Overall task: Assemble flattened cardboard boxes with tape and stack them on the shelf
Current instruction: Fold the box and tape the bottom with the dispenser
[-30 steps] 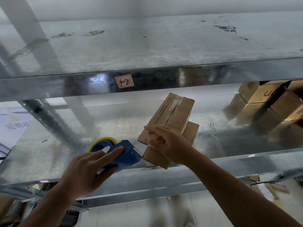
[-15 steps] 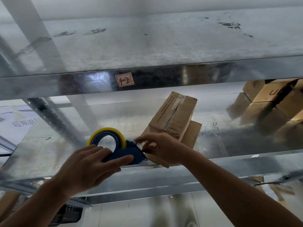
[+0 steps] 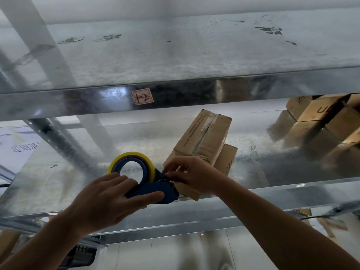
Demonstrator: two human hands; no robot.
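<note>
Your right hand has left the box and now pinches the tape end at the dispenser, gripped by your left hand; the box sits on the shelf near its front edge, so taping looks next

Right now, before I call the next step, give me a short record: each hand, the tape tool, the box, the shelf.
left hand: grips the tape dispenser by its blue handle
right hand: pinches at the dispenser's front end, beside the box
cardboard box: tilted on the shelf, top seam taped
stacked boxes: far right, same shelf
label: reads 12, on the beam above
</note>
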